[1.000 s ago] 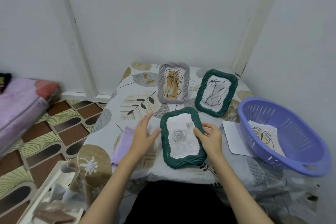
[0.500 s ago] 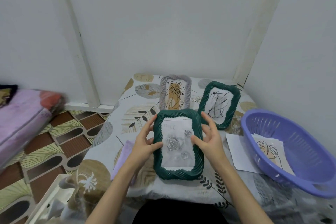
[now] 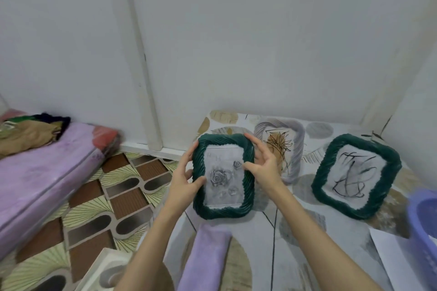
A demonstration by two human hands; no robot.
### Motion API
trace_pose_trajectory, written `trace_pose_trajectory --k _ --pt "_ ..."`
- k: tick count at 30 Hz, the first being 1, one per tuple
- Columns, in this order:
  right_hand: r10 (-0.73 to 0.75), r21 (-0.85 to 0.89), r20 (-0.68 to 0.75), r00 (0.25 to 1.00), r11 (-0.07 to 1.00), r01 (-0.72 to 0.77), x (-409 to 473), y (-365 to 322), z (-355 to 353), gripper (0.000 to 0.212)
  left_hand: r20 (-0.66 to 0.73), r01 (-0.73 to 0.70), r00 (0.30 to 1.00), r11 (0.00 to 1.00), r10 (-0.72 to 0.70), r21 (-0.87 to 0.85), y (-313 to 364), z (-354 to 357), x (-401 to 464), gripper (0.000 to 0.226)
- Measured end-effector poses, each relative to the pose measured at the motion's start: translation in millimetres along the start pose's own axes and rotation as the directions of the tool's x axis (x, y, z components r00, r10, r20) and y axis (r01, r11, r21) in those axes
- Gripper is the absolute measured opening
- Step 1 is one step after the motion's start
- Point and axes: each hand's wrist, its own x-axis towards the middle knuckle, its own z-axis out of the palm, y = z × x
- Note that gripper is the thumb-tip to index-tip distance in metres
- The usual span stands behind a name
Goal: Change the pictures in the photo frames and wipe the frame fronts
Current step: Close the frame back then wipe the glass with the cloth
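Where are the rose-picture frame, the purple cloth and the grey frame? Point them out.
rose-picture frame (image 3: 223,211): head view, bottom green rim.
purple cloth (image 3: 205,255): head view, middle of the fold.
grey frame (image 3: 296,149): head view, right rim.

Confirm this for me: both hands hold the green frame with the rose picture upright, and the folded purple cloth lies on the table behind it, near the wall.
Not quite. The left hand and right hand do hold the green frame upright, but the head view shows the purple cloth lying on the table in front of the frame, nearer the person.
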Motion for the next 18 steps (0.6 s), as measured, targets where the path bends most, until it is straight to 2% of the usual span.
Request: trace_pose_trajectory --k 9,15,18 --pt "-0.052 0.012 -0.001 0.999 0.999 0.052 86.9 35.3 23.0 0.068 -0.144 -0.027 0.989 0.999 0.030 0.020 -27.2 -13.7 61.5 0.081" --pt "-0.078 -0.136 0.005 0.997 0.988 0.078 86.8 48.2 21.0 0.067 -0.176 -0.026 0.984 0.999 0.030 0.030 -41.0 -6.4 55.0 0.078" --pt "0.003 -0.265 0.025 1.000 0.964 0.004 66.3 56.1 15.7 0.077 -0.166 0.004 0.986 1.000 0.001 0.030 -43.8 -5.8 45.0 0.078"
